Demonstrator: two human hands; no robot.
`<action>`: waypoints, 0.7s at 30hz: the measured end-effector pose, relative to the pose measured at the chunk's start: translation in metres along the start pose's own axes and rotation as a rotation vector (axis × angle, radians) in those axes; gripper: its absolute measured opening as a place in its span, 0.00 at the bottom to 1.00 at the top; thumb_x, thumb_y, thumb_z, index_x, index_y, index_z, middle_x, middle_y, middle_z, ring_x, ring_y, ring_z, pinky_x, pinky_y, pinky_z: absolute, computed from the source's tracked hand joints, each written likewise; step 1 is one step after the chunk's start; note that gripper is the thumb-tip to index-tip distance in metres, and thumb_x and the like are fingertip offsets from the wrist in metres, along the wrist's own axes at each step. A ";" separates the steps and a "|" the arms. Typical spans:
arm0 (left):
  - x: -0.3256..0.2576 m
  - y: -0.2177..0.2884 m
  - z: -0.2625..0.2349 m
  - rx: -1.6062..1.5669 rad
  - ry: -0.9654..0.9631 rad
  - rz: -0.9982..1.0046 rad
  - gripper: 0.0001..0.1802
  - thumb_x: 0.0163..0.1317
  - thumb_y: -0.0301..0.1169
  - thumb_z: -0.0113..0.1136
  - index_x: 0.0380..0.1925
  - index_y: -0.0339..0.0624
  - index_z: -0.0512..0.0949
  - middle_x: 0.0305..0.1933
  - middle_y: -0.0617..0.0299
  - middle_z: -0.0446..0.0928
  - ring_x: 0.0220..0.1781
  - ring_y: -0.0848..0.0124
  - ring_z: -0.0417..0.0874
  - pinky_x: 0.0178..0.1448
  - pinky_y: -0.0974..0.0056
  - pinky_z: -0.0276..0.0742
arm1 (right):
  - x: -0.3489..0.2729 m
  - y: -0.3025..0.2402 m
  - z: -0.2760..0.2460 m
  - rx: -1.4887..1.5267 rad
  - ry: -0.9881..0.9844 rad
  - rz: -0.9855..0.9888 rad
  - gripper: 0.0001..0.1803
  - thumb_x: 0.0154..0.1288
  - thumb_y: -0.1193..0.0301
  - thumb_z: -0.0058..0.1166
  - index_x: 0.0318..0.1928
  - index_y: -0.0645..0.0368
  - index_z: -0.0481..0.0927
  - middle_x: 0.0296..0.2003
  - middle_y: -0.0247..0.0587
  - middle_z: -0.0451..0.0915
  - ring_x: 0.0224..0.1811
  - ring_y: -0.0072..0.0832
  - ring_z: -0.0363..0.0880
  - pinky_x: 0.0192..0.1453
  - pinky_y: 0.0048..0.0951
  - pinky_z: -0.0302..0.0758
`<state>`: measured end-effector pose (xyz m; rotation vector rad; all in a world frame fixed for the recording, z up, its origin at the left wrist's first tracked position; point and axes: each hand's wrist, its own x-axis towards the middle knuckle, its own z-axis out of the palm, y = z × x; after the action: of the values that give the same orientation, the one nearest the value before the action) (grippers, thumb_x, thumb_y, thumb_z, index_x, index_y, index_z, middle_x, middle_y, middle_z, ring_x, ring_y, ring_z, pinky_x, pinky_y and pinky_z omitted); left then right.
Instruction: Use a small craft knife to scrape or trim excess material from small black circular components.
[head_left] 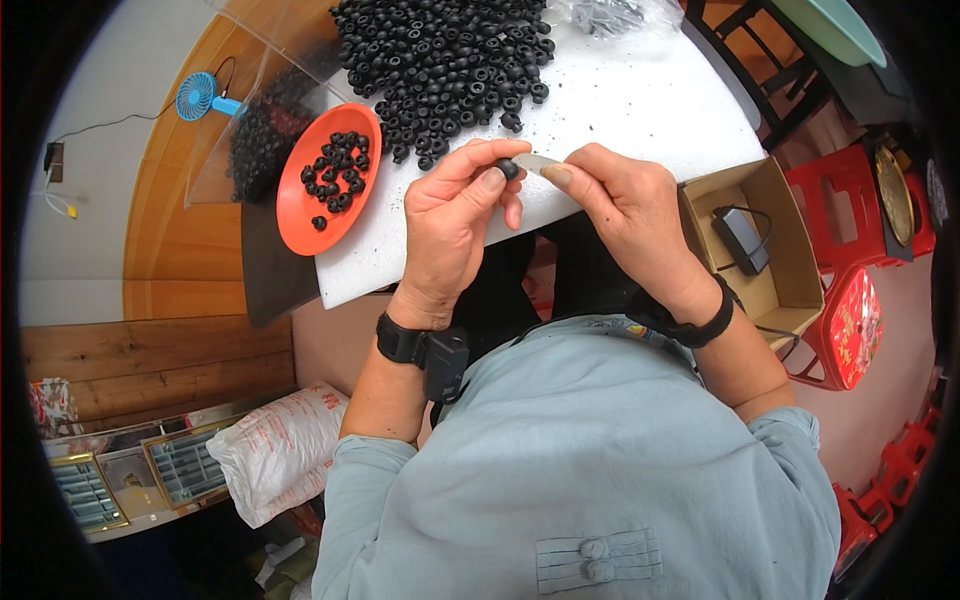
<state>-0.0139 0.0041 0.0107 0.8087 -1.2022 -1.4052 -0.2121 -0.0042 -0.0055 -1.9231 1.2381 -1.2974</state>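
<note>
Between the thumb and fingers of my left hand (458, 200) is a small round black part (509, 169), held over the front edge of the white foam board (620, 100). My right hand (625, 195) pinches a short pale blade (535, 161), and its tip meets the black part. Most of the blade's grip end is hidden by my fingers. Beyond my hands lies a big heap of black parts (440, 70), ball-shaped with holes. An orange bowl (290, 215) to the left contains several similar black parts (338, 175).
Left of the bowl lies a clear plastic bag (270, 140) of dark pieces, near a blue fan (197, 96). At the right stands a cardboard box (790, 290) with a black adapter (741, 240) inside. Red stools (845, 325) are beyond it. White sacks (285, 450) sit lower left.
</note>
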 end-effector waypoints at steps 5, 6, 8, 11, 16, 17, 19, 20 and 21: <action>0.000 0.001 -0.001 -0.009 -0.002 -0.022 0.17 0.75 0.25 0.54 0.58 0.27 0.78 0.44 0.53 0.81 0.36 0.70 0.79 0.43 0.68 0.76 | 0.000 -0.001 -0.001 -0.014 -0.005 -0.012 0.16 0.73 0.59 0.59 0.32 0.56 0.84 0.15 0.41 0.76 0.18 0.37 0.79 0.24 0.35 0.71; -0.001 0.001 0.000 0.000 0.001 -0.021 0.17 0.75 0.25 0.54 0.58 0.27 0.78 0.44 0.53 0.81 0.36 0.70 0.79 0.43 0.68 0.76 | 0.000 -0.001 -0.001 -0.006 -0.007 -0.006 0.16 0.73 0.59 0.59 0.32 0.56 0.84 0.15 0.41 0.76 0.18 0.36 0.79 0.24 0.35 0.71; -0.001 0.002 0.001 0.009 0.004 -0.020 0.17 0.75 0.25 0.54 0.58 0.27 0.78 0.44 0.53 0.81 0.36 0.70 0.79 0.43 0.68 0.76 | 0.000 0.000 -0.001 0.009 -0.008 -0.005 0.16 0.73 0.59 0.59 0.32 0.56 0.84 0.15 0.41 0.76 0.18 0.36 0.79 0.24 0.35 0.71; -0.001 0.002 0.003 0.014 0.002 -0.006 0.17 0.75 0.24 0.53 0.59 0.26 0.78 0.44 0.53 0.81 0.36 0.70 0.79 0.43 0.68 0.76 | 0.000 0.000 -0.001 0.030 -0.011 -0.006 0.15 0.74 0.59 0.59 0.33 0.56 0.84 0.15 0.41 0.76 0.17 0.35 0.79 0.23 0.34 0.70; 0.000 0.001 0.002 0.035 -0.018 0.003 0.17 0.75 0.24 0.53 0.59 0.25 0.78 0.45 0.53 0.81 0.36 0.70 0.79 0.43 0.68 0.77 | 0.000 0.001 -0.001 0.017 -0.023 -0.013 0.15 0.74 0.60 0.58 0.33 0.56 0.84 0.15 0.40 0.77 0.16 0.33 0.79 0.22 0.33 0.70; 0.000 0.001 0.002 0.034 -0.017 0.004 0.17 0.75 0.24 0.53 0.59 0.25 0.78 0.45 0.53 0.81 0.36 0.70 0.79 0.43 0.68 0.77 | 0.000 0.000 -0.001 0.023 -0.020 -0.012 0.15 0.74 0.60 0.58 0.33 0.57 0.83 0.15 0.40 0.77 0.16 0.33 0.79 0.22 0.33 0.70; -0.001 0.002 0.003 0.053 -0.022 0.017 0.18 0.75 0.24 0.53 0.60 0.25 0.78 0.45 0.53 0.81 0.36 0.70 0.79 0.43 0.68 0.77 | 0.000 0.000 -0.001 0.028 -0.018 -0.011 0.16 0.74 0.60 0.58 0.32 0.57 0.83 0.15 0.40 0.76 0.16 0.33 0.79 0.22 0.33 0.71; -0.001 0.002 0.003 0.052 -0.021 0.018 0.18 0.75 0.24 0.53 0.60 0.25 0.78 0.45 0.53 0.81 0.36 0.70 0.79 0.43 0.68 0.77 | 0.000 -0.001 -0.001 0.020 -0.018 -0.014 0.16 0.74 0.60 0.58 0.32 0.57 0.83 0.15 0.40 0.76 0.16 0.34 0.79 0.22 0.34 0.70; 0.000 0.001 0.003 0.054 -0.020 0.017 0.18 0.75 0.24 0.53 0.60 0.26 0.78 0.45 0.53 0.81 0.36 0.70 0.79 0.43 0.68 0.77 | 0.000 0.000 -0.001 0.014 -0.019 -0.017 0.16 0.74 0.59 0.59 0.32 0.57 0.83 0.15 0.41 0.77 0.16 0.34 0.78 0.22 0.34 0.70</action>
<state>-0.0161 0.0051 0.0126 0.8212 -1.2640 -1.3751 -0.2132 -0.0040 -0.0047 -1.9353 1.2033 -1.2904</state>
